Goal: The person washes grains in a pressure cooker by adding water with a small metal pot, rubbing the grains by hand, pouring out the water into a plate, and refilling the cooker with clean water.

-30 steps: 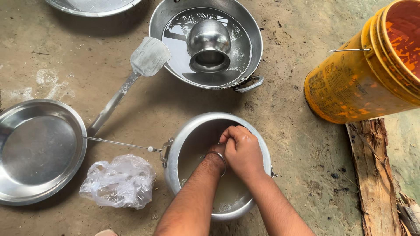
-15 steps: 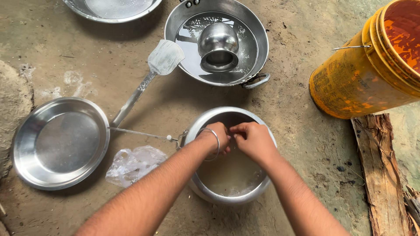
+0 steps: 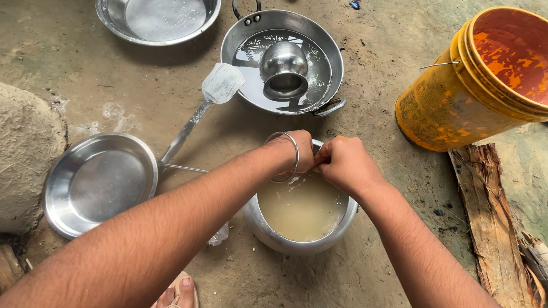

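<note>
Both hands meet over the far rim of the pot, which sits on the ground full of cloudy, pale water. The left hand, a bangle on its wrist, is curled into a fist, and the right hand is closed too, knuckles up, pressed against it. Whatever the fingers hold is hidden between the two fists; it may be something being rubbed or wrung, but the view does not show it.

A second ago the hands were lower, down inside the pot near the water. Now they have come up to the rim and closed together above the surface of the liquid, so the work looks to have moved from dipping to squeezing or scrubbing over the pot.

Around it: a flat pan to the left, a spatula lying between, a handled wok beyond with a small steel jug in it, another bowl at the top, and a yellow bucket to the right beside a plank.
</note>
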